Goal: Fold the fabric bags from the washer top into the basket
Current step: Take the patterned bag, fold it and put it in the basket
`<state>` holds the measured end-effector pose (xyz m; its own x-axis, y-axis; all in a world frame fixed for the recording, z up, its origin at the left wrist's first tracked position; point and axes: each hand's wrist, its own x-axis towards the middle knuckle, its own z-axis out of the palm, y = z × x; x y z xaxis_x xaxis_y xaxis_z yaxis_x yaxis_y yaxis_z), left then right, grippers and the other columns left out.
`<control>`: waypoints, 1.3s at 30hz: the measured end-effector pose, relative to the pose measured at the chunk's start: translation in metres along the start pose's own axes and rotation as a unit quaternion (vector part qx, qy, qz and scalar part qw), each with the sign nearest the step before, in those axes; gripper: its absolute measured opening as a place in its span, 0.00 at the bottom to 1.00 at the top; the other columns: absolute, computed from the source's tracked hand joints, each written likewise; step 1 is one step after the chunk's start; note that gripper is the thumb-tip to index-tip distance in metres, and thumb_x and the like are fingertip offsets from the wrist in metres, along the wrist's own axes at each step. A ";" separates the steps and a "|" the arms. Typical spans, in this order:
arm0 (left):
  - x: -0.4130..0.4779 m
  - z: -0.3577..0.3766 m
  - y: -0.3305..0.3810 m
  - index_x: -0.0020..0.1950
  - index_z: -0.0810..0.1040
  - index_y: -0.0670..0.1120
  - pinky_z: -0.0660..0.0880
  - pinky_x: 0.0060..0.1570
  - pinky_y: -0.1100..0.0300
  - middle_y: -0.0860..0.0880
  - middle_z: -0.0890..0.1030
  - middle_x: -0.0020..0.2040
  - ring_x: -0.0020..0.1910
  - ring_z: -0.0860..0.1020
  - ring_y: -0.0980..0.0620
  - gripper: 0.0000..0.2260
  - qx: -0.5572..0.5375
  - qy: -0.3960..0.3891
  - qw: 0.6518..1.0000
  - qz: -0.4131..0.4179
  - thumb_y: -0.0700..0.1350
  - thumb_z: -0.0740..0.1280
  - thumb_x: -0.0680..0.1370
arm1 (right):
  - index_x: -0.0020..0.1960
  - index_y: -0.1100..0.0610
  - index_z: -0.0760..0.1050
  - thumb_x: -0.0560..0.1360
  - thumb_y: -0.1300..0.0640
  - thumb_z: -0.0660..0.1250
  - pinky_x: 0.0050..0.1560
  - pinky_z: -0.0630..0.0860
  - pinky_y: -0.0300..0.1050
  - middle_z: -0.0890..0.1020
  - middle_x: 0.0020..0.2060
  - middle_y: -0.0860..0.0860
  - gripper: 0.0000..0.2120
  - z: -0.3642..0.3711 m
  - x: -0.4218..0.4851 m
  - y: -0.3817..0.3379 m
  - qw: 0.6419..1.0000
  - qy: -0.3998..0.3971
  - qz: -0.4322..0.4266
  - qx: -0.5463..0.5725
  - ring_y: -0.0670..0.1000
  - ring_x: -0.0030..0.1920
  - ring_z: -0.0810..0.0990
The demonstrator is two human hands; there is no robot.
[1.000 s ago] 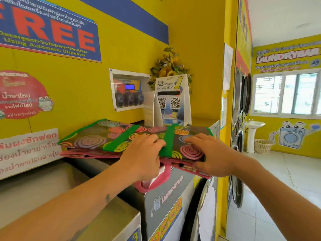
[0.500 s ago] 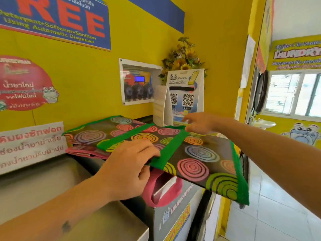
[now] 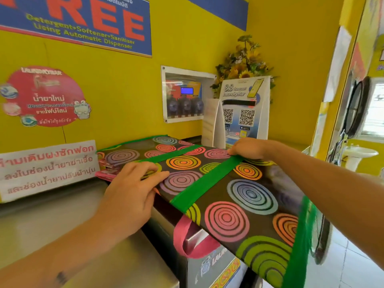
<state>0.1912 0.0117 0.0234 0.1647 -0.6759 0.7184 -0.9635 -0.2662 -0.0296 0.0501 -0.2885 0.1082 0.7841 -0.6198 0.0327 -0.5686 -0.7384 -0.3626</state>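
On the washer top (image 3: pixel 87 231), at the left, the left hand (image 3: pixel 133 196) lies flat on the near edge of the fabric bag (image 3: pixel 226 194), fingers spread and pressing rather than pinching. Under that edge a pink bag (image 3: pixel 108 173) peeks out, its pink handle (image 3: pixel 187 238) looping down over the washer's front. The circle-patterned bag lies spread across the top, its right part overhanging the front corner unsupported. Further right, the right hand (image 3: pixel 249 148) rests at the far edge on a green strap (image 3: pixel 207 181); its fingers curl down on the cloth, but whether they actually pinch it I cannot tell. The basket is not in view.

The risk, as I judge it, is the overhang — if either hand lifts before the fold is made, the hanging weight may drag the bag off the washer, and perhaps the pink one with it.
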 end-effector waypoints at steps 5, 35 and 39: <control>-0.001 0.003 0.002 0.69 0.75 0.50 0.76 0.49 0.41 0.47 0.78 0.63 0.58 0.75 0.40 0.28 0.055 -0.064 0.996 0.027 0.45 0.55 0.69 | 0.54 0.65 0.78 0.80 0.51 0.64 0.45 0.68 0.50 0.80 0.45 0.60 0.17 0.001 -0.011 0.017 0.994 0.065 -0.046 0.081 0.54 0.44 0.75; -0.074 -0.111 0.158 0.60 0.79 0.36 0.75 0.57 0.46 0.36 0.80 0.57 0.57 0.77 0.37 0.20 -0.070 0.279 0.925 0.249 0.51 0.71 0.76 | 0.54 0.57 0.85 0.72 0.55 0.67 0.51 0.81 0.49 0.86 0.46 0.58 0.14 0.071 -0.350 0.088 0.782 0.142 -0.088 0.600 0.57 0.44 0.85; -0.128 -0.114 0.193 0.56 0.80 0.36 0.71 0.63 0.54 0.36 0.79 0.58 0.60 0.76 0.39 0.14 -0.137 0.253 0.924 0.253 0.43 0.73 0.75 | 0.63 0.59 0.79 0.68 0.61 0.67 0.47 0.82 0.46 0.85 0.53 0.57 0.23 0.100 -0.415 0.113 0.789 0.179 -0.125 0.574 0.55 0.46 0.85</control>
<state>-0.0399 0.1251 0.0054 -0.3737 -0.2410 0.8957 -0.9192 0.2256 -0.3228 -0.3148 -0.0878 -0.0394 0.5982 -0.6797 0.4246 0.3547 -0.2506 -0.9008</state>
